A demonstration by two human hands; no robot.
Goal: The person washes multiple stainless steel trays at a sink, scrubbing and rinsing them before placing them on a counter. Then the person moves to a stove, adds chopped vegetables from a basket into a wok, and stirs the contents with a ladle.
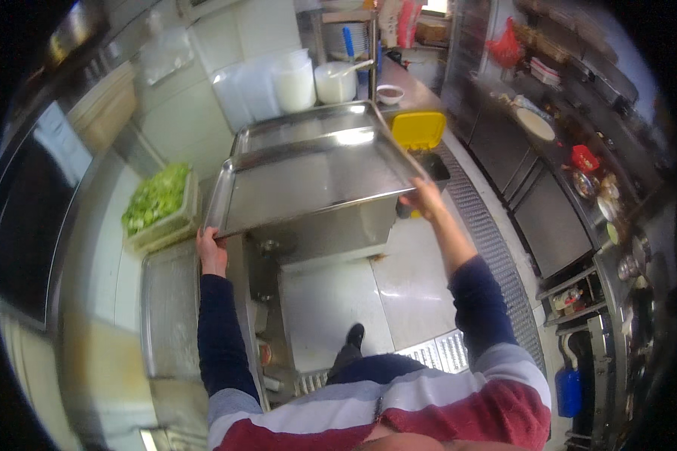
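A large rectangular stainless steel tray [310,183] is held out before me by its two near corners. My left hand [211,251] grips its near left corner, and my right hand [426,198] grips its right corner. Just beyond it, partly hidden by it, a second steel tray [304,124] shows its far rim; whether the two touch I cannot tell. To the left of the held tray stands a plastic tub [166,228] heaped with chopped green leaves [161,194].
White tubs [293,82] and a small bowl [390,94] stand behind the trays. A bin with a raised yellow lid [419,129] is beyond my right hand. A grooved floor grate [479,225] runs along the right, beside steel counters [553,217]. Another tray [170,313] lies at left.
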